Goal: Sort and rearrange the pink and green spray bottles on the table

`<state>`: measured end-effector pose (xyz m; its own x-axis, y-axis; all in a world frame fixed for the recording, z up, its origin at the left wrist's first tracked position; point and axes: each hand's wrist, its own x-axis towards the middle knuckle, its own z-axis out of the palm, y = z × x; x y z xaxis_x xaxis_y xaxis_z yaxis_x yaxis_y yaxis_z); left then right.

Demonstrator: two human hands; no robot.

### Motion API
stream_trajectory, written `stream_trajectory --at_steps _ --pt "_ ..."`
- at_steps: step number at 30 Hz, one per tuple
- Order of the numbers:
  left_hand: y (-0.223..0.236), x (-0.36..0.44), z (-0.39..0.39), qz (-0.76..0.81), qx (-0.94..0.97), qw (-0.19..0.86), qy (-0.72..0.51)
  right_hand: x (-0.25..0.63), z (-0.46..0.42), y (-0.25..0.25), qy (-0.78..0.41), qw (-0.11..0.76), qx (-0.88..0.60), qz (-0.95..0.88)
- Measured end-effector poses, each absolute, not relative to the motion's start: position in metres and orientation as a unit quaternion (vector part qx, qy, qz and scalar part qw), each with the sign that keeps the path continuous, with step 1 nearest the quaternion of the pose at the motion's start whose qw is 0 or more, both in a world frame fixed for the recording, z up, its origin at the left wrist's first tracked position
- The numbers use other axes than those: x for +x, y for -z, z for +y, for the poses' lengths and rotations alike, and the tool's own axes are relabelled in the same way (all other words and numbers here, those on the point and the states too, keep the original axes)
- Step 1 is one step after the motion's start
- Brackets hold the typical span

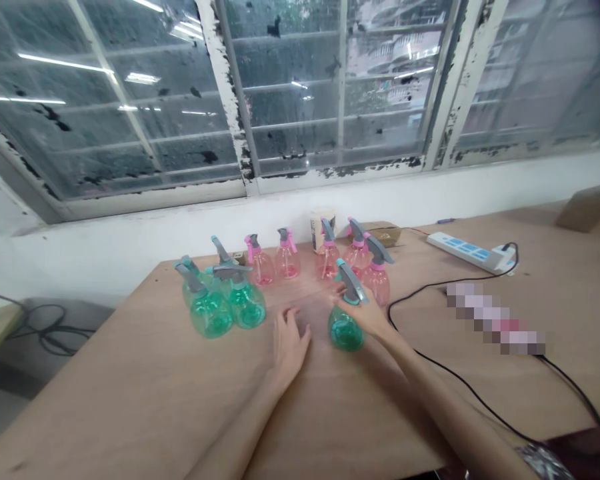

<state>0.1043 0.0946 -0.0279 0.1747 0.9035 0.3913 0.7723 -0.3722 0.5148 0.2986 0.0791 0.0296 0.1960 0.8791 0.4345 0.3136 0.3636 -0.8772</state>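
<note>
My right hand [367, 315] is wrapped round a green spray bottle [345, 330] with a grey trigger head, standing on the wooden table [130, 400]. My left hand [289, 345] lies flat on the table just left of it, fingers stretched out, holding nothing. A cluster of green spray bottles [223, 300] stands to the left. Several pink spray bottles [325, 257] line up behind, near the wall.
A white power strip [467, 251] lies at the back right, and a black cable [480, 393] runs across the table's right side. A paper cup [319, 223] stands by the wall. A cardboard box [587, 208] is at far right. Windows are above.
</note>
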Motion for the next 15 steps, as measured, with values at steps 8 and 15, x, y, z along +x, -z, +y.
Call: stream_trajectory --at_steps 8,15 --pt "0.0275 0.1049 0.0957 0.561 0.765 0.094 -0.301 0.2979 0.0766 -0.0267 -0.251 0.571 -0.540 -0.565" --pt "0.0228 0.1110 0.0901 0.579 0.784 -0.010 -0.223 0.2988 0.0762 -0.0276 -0.256 0.567 -0.534 -0.572"
